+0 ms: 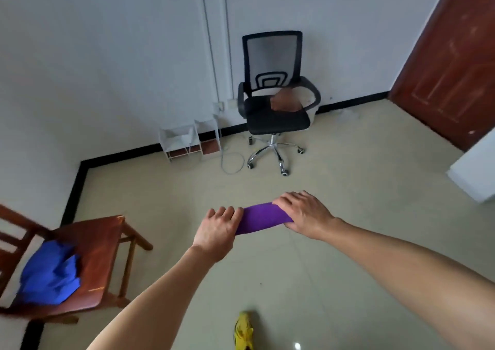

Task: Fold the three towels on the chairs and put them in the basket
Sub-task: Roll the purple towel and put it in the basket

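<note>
Yellow shoe [243, 332] at bottom edge on beige tile floor [348, 242]. Both hands clamped on purple towel [263, 217], held in mid-air: left hand [218, 230] on its left end, right hand [302, 211] on right end. Blue towel [51, 272] crumpled on wooden chair [99, 245] w/ open floor btwn. Far: brown towel [285, 101] on black office chair [273, 97] nr white wall [107, 55]; door [450, 63] at right.

My hands [219, 229] are hiding both purple towel [263, 217] ends; the left edge is cropping the wooden chair [91, 245].
</note>
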A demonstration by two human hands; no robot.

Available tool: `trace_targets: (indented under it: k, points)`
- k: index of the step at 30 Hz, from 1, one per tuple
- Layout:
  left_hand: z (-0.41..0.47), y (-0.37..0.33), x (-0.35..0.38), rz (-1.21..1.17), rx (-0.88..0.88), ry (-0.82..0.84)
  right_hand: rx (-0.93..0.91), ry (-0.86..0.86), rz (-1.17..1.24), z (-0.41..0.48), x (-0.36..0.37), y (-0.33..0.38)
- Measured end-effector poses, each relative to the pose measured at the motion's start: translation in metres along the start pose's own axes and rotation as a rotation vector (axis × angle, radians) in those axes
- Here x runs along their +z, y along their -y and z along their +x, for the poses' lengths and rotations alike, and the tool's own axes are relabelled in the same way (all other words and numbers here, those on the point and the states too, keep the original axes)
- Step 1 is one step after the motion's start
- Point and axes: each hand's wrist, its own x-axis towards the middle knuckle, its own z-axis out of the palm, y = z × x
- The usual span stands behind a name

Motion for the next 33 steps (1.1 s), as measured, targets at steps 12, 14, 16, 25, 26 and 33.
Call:
trace_targets:
  k: [12,14,16,25,26,33]
  points:
    - [0.349,-0.062,-0.028,0.048,0.508,0.005,0.589,-0.07,-0.02,-0.019,-0.025,-0.237]
    - [0.401,-0.103,-0.035,0.037,0.623,0.016,0.706,-0.059,-0.034,-0.045,-0.029,-0.277]
    - [0.446,-0.146,-0.041,0.035,0.72,-0.006,0.795,-0.06,-0.038,-0.072,-0.031,-0.315]
    - [0.624,-0.327,-0.042,0.0,0.877,-0.027,0.956,-0.109,-0.042,-0.174,-0.021,-0.513]
    - [0.644,-0.344,-0.045,0.001,0.885,-0.038,0.968,-0.115,-0.049,-0.181,-0.024,-0.536]
    - [0.764,-0.466,-0.069,-0.064,0.923,-0.023,1.045,-0.149,-0.044,-0.244,-0.046,-0.681]
